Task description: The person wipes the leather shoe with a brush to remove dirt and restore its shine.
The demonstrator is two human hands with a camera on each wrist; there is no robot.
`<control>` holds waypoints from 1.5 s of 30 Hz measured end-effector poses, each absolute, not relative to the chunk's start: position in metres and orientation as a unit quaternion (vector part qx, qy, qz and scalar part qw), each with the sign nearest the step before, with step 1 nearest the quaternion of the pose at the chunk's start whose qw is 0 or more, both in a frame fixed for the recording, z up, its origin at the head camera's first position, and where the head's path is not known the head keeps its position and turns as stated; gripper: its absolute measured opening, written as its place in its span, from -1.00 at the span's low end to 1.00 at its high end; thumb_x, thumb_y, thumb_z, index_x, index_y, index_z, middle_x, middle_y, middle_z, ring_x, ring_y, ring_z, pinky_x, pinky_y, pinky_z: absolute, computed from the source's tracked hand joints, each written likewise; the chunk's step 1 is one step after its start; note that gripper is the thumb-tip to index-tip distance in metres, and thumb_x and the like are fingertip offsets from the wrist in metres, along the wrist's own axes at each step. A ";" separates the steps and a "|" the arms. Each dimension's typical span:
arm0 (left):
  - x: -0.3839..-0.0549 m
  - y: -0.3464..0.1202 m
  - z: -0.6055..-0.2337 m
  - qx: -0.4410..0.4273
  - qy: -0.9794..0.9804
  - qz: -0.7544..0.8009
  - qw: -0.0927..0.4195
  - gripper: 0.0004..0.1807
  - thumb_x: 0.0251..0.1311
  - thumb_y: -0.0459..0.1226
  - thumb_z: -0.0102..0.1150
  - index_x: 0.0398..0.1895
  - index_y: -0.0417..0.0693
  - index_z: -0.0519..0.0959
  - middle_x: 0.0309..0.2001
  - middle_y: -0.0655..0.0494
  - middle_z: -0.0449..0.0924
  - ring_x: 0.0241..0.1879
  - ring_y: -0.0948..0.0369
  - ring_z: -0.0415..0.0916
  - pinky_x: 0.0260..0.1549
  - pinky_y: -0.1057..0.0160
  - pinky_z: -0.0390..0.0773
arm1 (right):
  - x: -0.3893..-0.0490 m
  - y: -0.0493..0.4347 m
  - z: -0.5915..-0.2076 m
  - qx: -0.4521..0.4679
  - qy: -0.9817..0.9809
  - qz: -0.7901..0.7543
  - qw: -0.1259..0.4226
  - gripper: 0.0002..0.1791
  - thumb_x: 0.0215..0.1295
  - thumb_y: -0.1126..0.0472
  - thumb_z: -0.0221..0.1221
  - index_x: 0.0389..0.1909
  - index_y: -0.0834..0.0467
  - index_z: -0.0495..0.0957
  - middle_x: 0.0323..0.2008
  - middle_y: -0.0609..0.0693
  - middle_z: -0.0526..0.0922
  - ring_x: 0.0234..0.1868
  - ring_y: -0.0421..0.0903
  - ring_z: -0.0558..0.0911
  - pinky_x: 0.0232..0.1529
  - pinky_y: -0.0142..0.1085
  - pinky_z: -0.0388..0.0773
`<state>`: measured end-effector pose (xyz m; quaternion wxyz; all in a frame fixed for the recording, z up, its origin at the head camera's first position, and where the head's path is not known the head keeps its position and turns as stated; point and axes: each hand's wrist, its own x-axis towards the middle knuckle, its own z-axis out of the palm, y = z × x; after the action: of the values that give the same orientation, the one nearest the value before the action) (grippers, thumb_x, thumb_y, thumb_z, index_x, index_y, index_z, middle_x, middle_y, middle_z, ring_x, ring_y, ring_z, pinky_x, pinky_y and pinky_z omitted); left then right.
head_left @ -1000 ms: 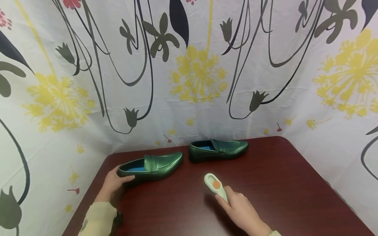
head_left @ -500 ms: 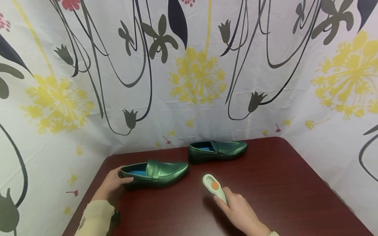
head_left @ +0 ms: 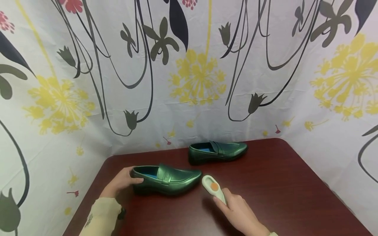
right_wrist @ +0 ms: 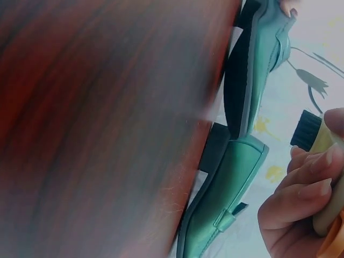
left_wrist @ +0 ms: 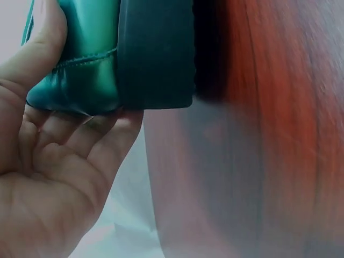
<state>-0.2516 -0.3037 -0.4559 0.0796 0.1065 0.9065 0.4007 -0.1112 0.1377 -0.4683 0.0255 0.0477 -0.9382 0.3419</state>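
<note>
Bristles (right_wrist: pixel 306 130), short and dark, reach me only through the right wrist view; from the head they are out of sight beneath the brush (head_left: pixel 210 184). Its smooth, pale-green handle carries a round orange inset, and the right hand (head_left: pixel 240 211) grips it with curled fingers. The frame's edge crops that forearm. The left hand (head_left: pixel 119 182) pinches the near shoe (head_left: pixel 174 181) by its heel, thumb along the side, fingertips lost to me behind the back; I cannot tell whether the sole wholly clears the glossy, wood-grained table (head_left: pixel 265 196). This shoe is metallic green, with a strap across and blue lining, its pointed toe near the brush tip. Farther back, the matching far shoe (head_left: pixel 221 151) stands by the table's rear edge, only a sliver of lining showing. Behind hangs creased white cloth (head_left: pixel 189 131) printed with yellow and grey flowers.
</note>
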 end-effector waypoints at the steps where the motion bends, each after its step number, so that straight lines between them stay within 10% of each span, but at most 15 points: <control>1: -0.252 -0.301 -0.456 0.113 0.906 0.400 0.083 -0.35 0.09 -0.13 0.51 0.24 -0.19 0.54 -0.01 0.00 0.68 -0.02 0.13 0.53 0.08 0.03 0.53 | -0.111 0.137 -0.468 0.051 -0.938 0.341 0.027 -0.63 0.38 -0.21 0.20 -0.12 0.00 0.51 -0.62 -0.20 0.37 -0.59 -0.27 0.34 -0.54 -0.39 0.29; 21: -0.254 -0.258 -0.450 0.142 0.908 0.385 0.089 -0.14 0.07 -0.05 0.51 0.43 -0.11 0.38 0.20 -0.03 0.56 0.14 0.05 0.45 0.22 -0.13 0.46 | -0.111 0.125 -0.467 0.090 -0.932 0.347 0.045 -0.66 0.40 -0.20 0.18 -0.13 -0.02 0.51 -0.63 -0.25 0.33 -0.59 -0.31 0.34 -0.54 -0.40 0.29; 45: -0.257 -0.217 -0.451 0.149 0.892 0.407 0.129 -0.34 0.15 0.04 0.43 0.24 -0.06 0.50 -0.08 0.10 0.62 -0.10 0.18 0.50 0.01 0.10 0.53 | -0.115 0.105 -0.470 0.113 -0.929 0.345 0.071 -0.59 0.40 -0.32 0.11 -0.08 -0.07 0.52 -0.49 -0.23 0.52 -0.50 -0.34 0.42 -0.47 -0.39 0.36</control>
<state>-0.2571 -0.2168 -0.4511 0.1291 0.1494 0.8920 0.4065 -0.1152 0.1054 -0.4696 0.0707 0.1126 -0.9290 0.3453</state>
